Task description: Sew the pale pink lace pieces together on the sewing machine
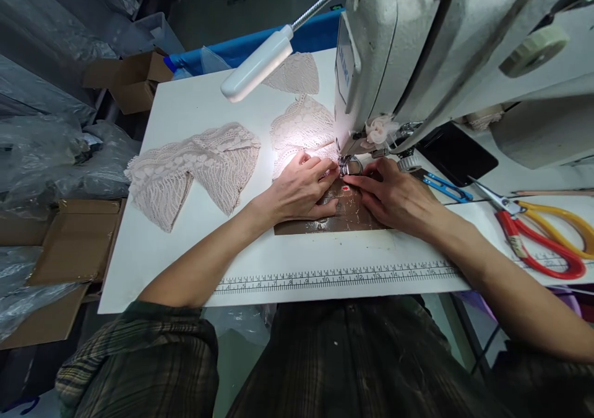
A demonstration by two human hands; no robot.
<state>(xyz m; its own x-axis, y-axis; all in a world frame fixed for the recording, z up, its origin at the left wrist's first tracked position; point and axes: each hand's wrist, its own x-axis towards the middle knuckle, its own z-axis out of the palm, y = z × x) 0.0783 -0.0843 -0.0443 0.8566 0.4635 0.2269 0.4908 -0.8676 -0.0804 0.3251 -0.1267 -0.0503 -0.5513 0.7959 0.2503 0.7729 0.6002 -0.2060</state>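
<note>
Beige lace piece [304, 124] lies under the sewing machine's head, its near edge running beneath my left hand [304, 186]. That hand rests palm down, its fingertips beside the presser foot [350, 166] and its thumb spread apart on the brown plate [306, 226]. From the other side my right hand [394, 195] reaches in with bent fingers, the tips close together just in front of the foot. Whatever is between them is too small or hidden to name. The sewing machine [371, 52] stands above both hands.
Another lace piece [199, 158] lies left on the white table [223, 244], and a third lace piece [297, 74] behind. A lamp [257, 65] overhangs them. Right are a black phone [457, 153], blue thread snips [448, 189] and scissors [515, 210]. Cardboard boxes [77, 238] stand left.
</note>
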